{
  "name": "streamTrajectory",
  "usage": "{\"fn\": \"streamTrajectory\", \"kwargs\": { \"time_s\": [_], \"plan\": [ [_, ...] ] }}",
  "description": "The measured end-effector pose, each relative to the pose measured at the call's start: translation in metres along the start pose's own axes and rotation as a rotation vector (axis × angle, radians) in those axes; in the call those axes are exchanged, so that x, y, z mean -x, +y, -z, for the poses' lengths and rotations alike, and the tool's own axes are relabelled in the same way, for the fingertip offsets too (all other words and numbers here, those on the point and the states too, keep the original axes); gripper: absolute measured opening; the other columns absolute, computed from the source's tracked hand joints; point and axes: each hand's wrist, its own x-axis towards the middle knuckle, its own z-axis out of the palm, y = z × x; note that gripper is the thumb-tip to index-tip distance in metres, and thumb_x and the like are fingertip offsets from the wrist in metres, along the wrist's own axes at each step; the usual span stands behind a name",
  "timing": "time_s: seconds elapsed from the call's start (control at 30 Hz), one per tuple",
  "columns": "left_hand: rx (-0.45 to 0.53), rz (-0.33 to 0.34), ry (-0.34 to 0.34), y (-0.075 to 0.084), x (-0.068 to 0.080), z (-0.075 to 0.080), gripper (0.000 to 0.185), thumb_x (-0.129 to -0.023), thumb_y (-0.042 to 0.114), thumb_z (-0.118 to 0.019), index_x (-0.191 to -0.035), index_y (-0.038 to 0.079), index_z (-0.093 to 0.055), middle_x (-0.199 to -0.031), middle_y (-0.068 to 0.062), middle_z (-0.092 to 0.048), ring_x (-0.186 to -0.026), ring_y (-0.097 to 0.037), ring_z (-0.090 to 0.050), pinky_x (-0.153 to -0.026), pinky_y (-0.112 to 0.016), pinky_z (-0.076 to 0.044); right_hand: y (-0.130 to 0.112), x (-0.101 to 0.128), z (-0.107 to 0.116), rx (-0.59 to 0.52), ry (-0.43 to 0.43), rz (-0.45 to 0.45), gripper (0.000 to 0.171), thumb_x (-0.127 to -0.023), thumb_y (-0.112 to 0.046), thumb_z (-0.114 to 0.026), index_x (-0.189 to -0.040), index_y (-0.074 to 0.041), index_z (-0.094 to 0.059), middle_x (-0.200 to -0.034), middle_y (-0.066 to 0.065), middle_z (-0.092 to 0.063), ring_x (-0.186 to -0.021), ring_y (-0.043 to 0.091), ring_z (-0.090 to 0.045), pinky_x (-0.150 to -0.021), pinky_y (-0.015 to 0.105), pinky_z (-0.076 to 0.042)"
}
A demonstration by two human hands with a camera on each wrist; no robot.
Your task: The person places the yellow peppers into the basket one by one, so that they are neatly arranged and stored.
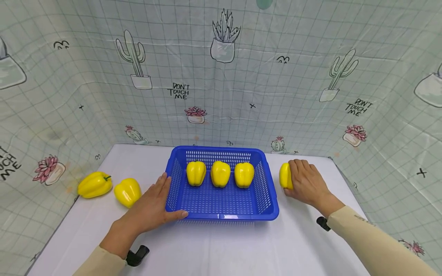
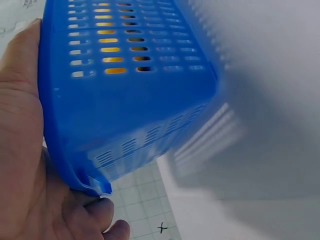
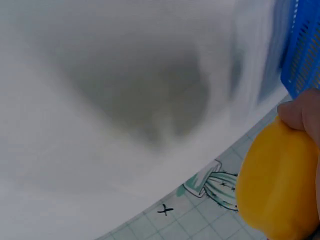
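On the grid-patterned cloth backdrop [image 1: 221, 76], in the head view, we read DON'T TOUCH ME in black hand-drawn capitals, stacked in three lines. One full lettering [image 1: 178, 91] stands left of centre; a second lettering [image 1: 359, 107], tilted, stands toward the right. At the left edge we find a third, cut-off lettering [image 1: 8, 165], of which UCH and ME can be read. Small black x marks [image 1: 252, 105] are scattered over the same cloth, and we see one in each wrist view. The right sleeve [image 1: 376, 237] bears small dark print that we cannot read.
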Motion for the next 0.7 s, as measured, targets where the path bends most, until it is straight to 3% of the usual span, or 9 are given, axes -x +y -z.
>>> {"fn": "streamTrajectory", "kwargs": {
  "time_s": [0.7],
  "plan": [
    [-0.004,-0.018,0.0,-0.002,0.003,0.005,0.132,-0.082,0.081,-0.07,-0.165,-0.007,-0.017,-0.174,-0.028,-0.012,-0.16,-0.046,-0.019,-0.13,-0.061,-0.018,-0.031,-0.048,0.059,-0.043,0.089,0.066,0.087,-0.075,-0.054,-0.085,-0.13,0.005,-0.051,-0.111,0.023,-0.064,-0.1,0.04,-0.06,-0.078,0.049,-0.054]
  ]
}}
